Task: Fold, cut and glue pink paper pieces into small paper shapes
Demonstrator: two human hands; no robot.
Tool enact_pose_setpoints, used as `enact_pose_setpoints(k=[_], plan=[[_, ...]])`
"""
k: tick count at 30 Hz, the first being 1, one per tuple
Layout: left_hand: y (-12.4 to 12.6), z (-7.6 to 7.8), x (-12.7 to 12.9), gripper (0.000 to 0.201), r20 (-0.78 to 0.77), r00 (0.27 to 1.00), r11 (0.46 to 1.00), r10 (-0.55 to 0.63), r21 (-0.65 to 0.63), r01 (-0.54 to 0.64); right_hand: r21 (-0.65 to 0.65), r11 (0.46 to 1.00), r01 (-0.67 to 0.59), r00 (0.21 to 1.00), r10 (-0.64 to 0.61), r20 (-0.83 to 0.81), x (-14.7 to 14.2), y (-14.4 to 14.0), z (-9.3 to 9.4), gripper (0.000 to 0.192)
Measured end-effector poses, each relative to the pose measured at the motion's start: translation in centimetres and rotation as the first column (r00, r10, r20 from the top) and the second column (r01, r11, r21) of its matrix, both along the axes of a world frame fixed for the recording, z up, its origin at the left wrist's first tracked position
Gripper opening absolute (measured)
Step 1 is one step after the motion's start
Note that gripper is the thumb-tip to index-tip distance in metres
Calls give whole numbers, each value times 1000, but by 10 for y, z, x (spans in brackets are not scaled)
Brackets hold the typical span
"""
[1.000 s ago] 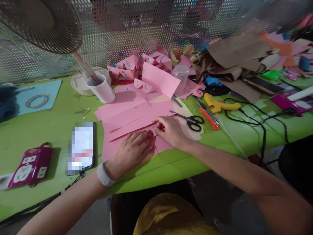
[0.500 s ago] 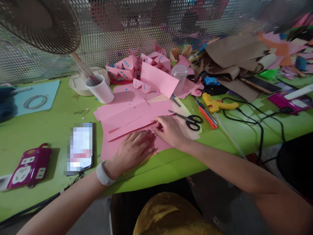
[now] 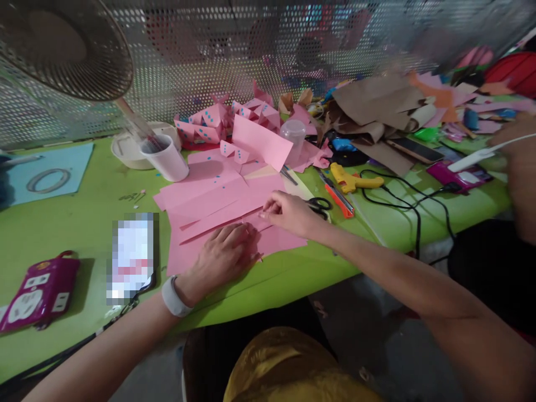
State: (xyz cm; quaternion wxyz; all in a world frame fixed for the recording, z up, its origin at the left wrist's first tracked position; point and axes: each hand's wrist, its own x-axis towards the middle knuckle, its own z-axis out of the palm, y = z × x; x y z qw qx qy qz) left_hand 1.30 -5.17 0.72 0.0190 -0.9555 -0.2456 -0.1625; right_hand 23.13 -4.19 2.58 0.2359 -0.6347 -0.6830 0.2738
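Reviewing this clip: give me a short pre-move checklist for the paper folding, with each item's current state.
1. Left hand flat on the pink sheet, pinning it: ok.
2. Right hand fingertips pinching the folded edge: ok.
3. Sheet fully on the green table, not overhanging: ok.
4. Scissors clear of the right hand: not ok, they lie right beside it.
5. Fold edges aligned: cannot tell, hands cover them.
6. Phone clear of the sheet: ok, apart.
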Motion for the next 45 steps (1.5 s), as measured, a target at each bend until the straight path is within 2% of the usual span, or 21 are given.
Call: enact_pose_setpoints(k=[1,3,5,7,12,17,21,24,28,31,33,34,35,36,37,39,40,41,42,45], plan=[[0,-1,0,34,6,1000,1000,2,11,-2,-132,991,-37,999,35,-18,-1,1,4,17],[0,-2,0,32,15,1000,999,-3,44,3,-369,924,-102,994,81,-72,-3,4,11,26],[0,-3,0,29,13,1000,998,-3,64,2,-499,857,-128,988,69,-135,-6,7,14,30],[1,-2,0,27,4,1000,998,2,55,-2,-553,822,-138,984,51,-169,-8,10,15,31],[0,0,0,30,-1,1000,1000,3,-13,-3,-571,798,-196,974,88,-211,-2,16,13,30],[0,4,0,33,-27,1000,1000,-16,21,16,-605,774,-188,968,41,-248,17,19,9,27],[1,4,0,35,-49,998,998,-26,58,29,-583,795,-169,961,2,-277,34,19,7,19],[1,2,-1,35,-58,998,999,-16,51,19,-547,816,-189,957,29,-287,36,20,11,20],[3,7,-2,30,-78,997,999,-18,-36,15,-556,788,-264,950,112,-292,21,22,20,28],[8,21,-3,30,-72,995,978,-64,-202,49,-617,741,-264,959,133,-250,11,24,24,29],[16,31,-2,30,-18,999,941,-41,-336,32,-634,731,-253,963,131,-234,8,25,25,30],[20,36,0,29,7,1000,919,23,-394,-18,-637,729,-252,964,128,-235,9,26,24,30],[25,40,2,29,17,991,884,132,-455,-110,-639,726,-255,962,126,-241,9,26,23,29],[30,44,6,35,-24,964,821,263,-520,-237,-643,720,-261,960,127,-247,10,27,22,28],[34,46,10,40,-130,938,714,322,-617,-331,-649,711,-270,958,132,-254,11,28,21,27],[40,49,20,51,-316,908,459,275,-787,-412,-654,701,-285,954,144,-262,13,29,18,25],[42,48,24,53,-365,900,374,239,-820,-432,-652,699,-294,952,151,-267,13,29,17,24],[44,47,29,55,-398,891,321,217,-833,-450,-651,697,-300,950,158,-269,14,30,16,23],[45,45,32,55,-416,886,292,205,-838,-461,-648,699,-304,949,164,-268,14,30,15,23],[46,38,37,55,-425,882,259,205,-845,-468,-650,694,-309,949,179,-259,15,32,12,26]])
